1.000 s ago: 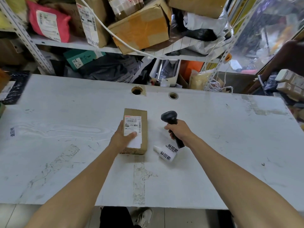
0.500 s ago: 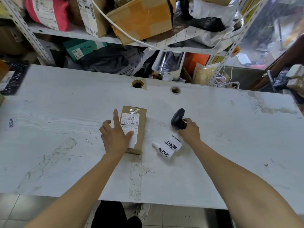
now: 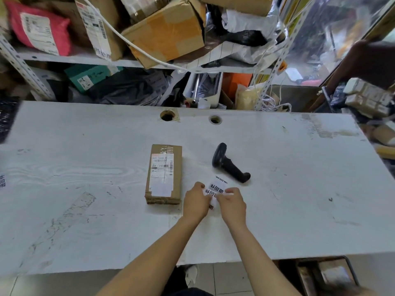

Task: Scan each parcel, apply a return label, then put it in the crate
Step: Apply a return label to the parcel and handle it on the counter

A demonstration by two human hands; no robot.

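The parcel [image 3: 164, 174], a small brown cardboard box with a white shipping label on top, lies flat on the white bench [image 3: 85, 210], a little left of centre. Just to its right, both hands meet over a strip of return labels [image 3: 217, 186] printed with black characters: the left hand [image 3: 196, 202] pinches the strip's left edge, and the right hand [image 3: 232, 205] pinches its right side, fingers curled round the paper. Neither hand touches the parcel. Just beyond the labels, to the right, the black handheld scanner [image 3: 229, 163] lies on its side on the bench. Behind the bench's far edge, a metal shelf [image 3: 70, 57] is crammed with cartons and mailer bags.
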